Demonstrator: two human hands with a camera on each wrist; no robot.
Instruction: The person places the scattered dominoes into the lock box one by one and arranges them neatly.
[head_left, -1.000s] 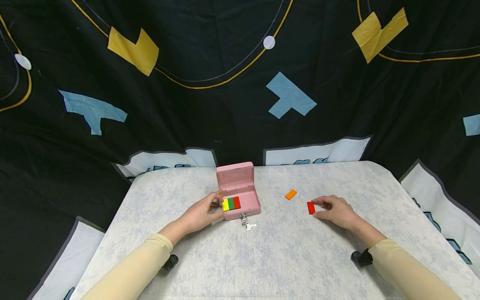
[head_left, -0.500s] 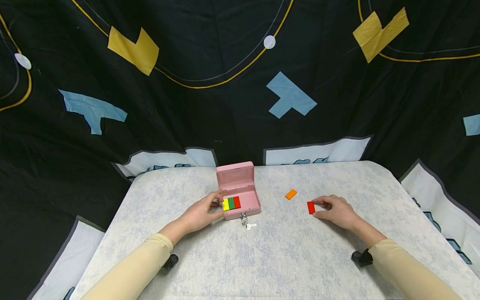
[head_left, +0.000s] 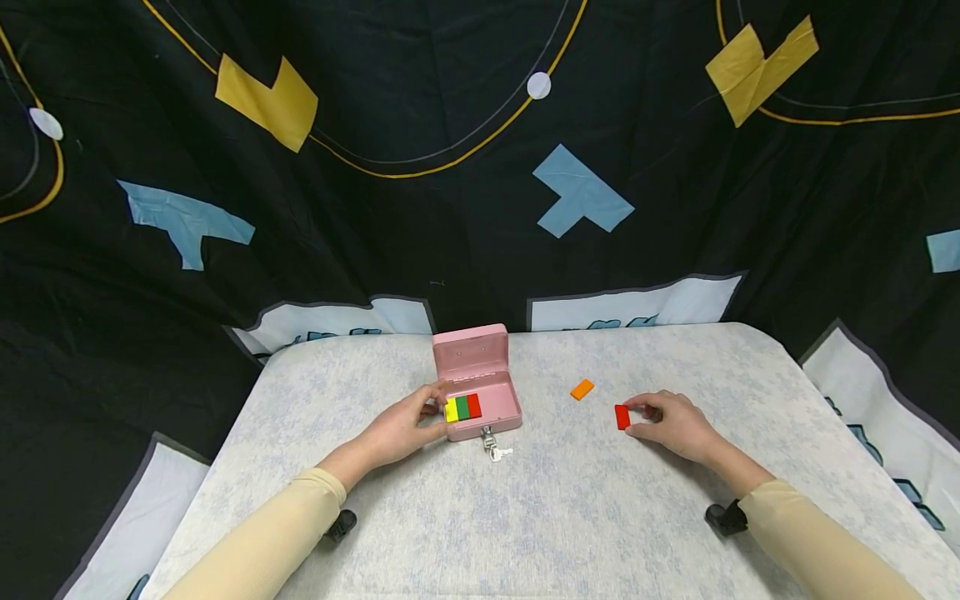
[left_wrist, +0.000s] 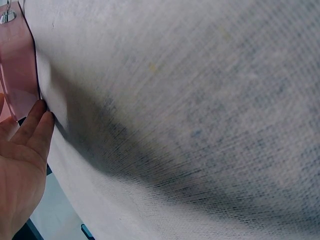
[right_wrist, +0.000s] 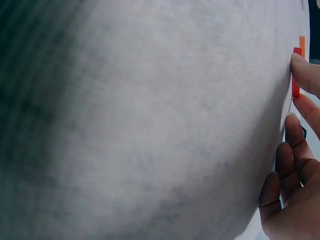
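A pink cash box (head_left: 495, 429) stands with its lid raised near the table's middle. Inside, a yellow block (head_left: 451, 409), a green block (head_left: 462, 407) and a red block (head_left: 474, 406) lie side by side at the left. My left hand (head_left: 401, 422) grips the box's left side, thumb by the front corner and a finger over the rim. In the left wrist view, its fingertips (left_wrist: 37, 107) touch the box's corner. To the right, my right hand (head_left: 671, 425) pinches another red block (head_left: 622, 417) between thumb and index finger, at or just over the table.
An orange block (head_left: 582, 389) lies on the table between the box and my right hand. Keys (head_left: 497, 451) hang from the lock at the box's front. The pale cloth-covered table (head_left: 510, 525) ends at a black backdrop (head_left: 420, 242) behind.
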